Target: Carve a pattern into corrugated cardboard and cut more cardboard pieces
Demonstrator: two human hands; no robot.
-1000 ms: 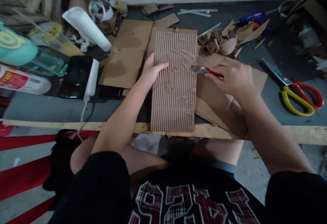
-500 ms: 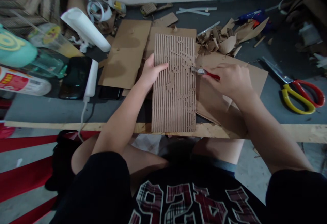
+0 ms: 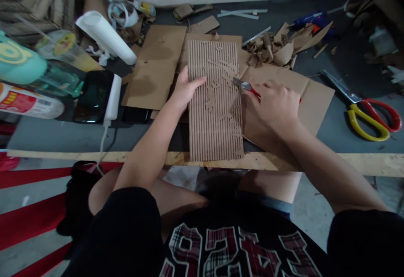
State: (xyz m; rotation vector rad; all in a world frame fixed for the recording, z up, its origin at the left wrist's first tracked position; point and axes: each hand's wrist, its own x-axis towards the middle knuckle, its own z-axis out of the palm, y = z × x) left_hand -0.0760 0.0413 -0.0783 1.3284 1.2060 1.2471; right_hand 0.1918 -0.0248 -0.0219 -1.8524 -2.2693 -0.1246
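Near the front edge of a grey table [image 3: 72, 139], a ribbed cardboard sheet [image 3: 214, 131] sits above other cardboard pieces [image 3: 263, 119], its near end over the wooden edging [image 3: 331, 163]. The left hand [image 3: 184, 89] grips its left side, thumb on top. The right hand [image 3: 277, 103] grasps a red-handled tool [image 3: 245, 86], probably a knife, its metal tip over the sheet's torn right side. Scissors [image 3: 369, 117] lie further right; torn scraps [image 3: 280, 51] lie beyond.

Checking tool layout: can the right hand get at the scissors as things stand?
Probably yes: the scissors lie off to its right, nothing visibly covering their red and yellow handles. The right hand is holding a red-handled tool, though, so it would likely have to put that down first.
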